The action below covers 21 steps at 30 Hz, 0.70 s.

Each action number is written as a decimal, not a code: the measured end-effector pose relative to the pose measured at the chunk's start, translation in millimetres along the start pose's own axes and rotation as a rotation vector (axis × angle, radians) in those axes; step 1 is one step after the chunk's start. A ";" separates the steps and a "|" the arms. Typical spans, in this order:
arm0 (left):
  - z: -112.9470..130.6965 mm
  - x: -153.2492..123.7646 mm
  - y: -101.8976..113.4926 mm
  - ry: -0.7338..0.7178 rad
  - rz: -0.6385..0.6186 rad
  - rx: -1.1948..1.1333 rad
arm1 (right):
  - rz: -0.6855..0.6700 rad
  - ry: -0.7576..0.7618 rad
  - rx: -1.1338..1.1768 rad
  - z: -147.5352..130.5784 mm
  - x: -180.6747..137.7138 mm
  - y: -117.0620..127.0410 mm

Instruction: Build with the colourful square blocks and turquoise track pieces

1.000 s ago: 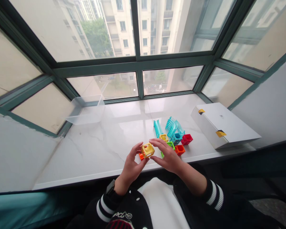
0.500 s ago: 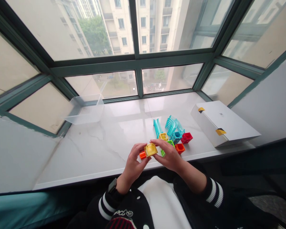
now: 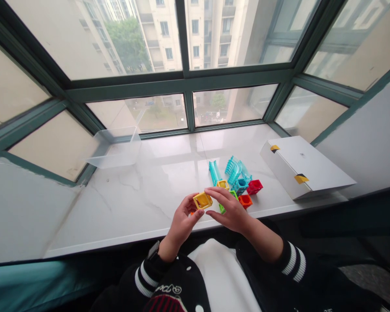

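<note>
Both my hands hold a yellow hollow cube block (image 3: 202, 200) just above the near edge of a white marble windowsill (image 3: 133, 199). My left hand (image 3: 182, 221) pinches it from the left, and an orange piece peeks out under its fingers. My right hand (image 3: 230, 209) curls over the cube's right side. Just beyond my right hand lie more blocks: a small yellow cube (image 3: 223, 184), a green one (image 3: 233, 195), an orange one (image 3: 245, 200), a teal one (image 3: 240, 186) and a red one (image 3: 255, 186). Translucent teal ramp pieces (image 3: 234, 170) lie behind them.
A clear plastic tub (image 3: 113, 147) stands at the back left of the sill by the window. A flat white cardboard box (image 3: 300, 167) lies at the right end. Green window frames (image 3: 188, 82) close off the back and both sides.
The yellow cube has been turned in my hands and lifted slightly. The orange piece, which stuck out at its lower left, is now mostly hidden behind my left fingers.
</note>
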<state>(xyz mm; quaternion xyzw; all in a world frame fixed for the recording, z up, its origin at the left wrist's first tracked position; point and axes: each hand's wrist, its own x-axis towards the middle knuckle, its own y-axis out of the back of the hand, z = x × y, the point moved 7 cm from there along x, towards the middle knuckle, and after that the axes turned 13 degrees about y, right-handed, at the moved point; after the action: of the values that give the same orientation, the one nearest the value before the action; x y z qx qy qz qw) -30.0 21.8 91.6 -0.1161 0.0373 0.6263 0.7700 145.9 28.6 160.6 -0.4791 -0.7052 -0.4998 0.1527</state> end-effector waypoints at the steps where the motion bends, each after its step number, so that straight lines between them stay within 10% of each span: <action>1: 0.3 0.7 -1.2 0.005 -0.006 0.016 | 0.005 0.001 -0.011 0.9 0.6 1.2; 14: 44.3 46.9 -37.8 -0.131 -0.015 0.334 | -0.058 -0.058 -0.135 28.3 14.5 56.5; 21: 13.0 101.3 -45.3 -0.180 0.082 0.550 | 0.021 -0.200 -0.227 62.3 3.4 84.8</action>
<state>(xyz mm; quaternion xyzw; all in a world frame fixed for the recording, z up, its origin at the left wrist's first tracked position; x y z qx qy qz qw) 34.5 113.0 89.7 0.1547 0.1419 0.6310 0.7469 230.9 87.0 182.0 -0.5480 -0.6508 -0.5244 0.0319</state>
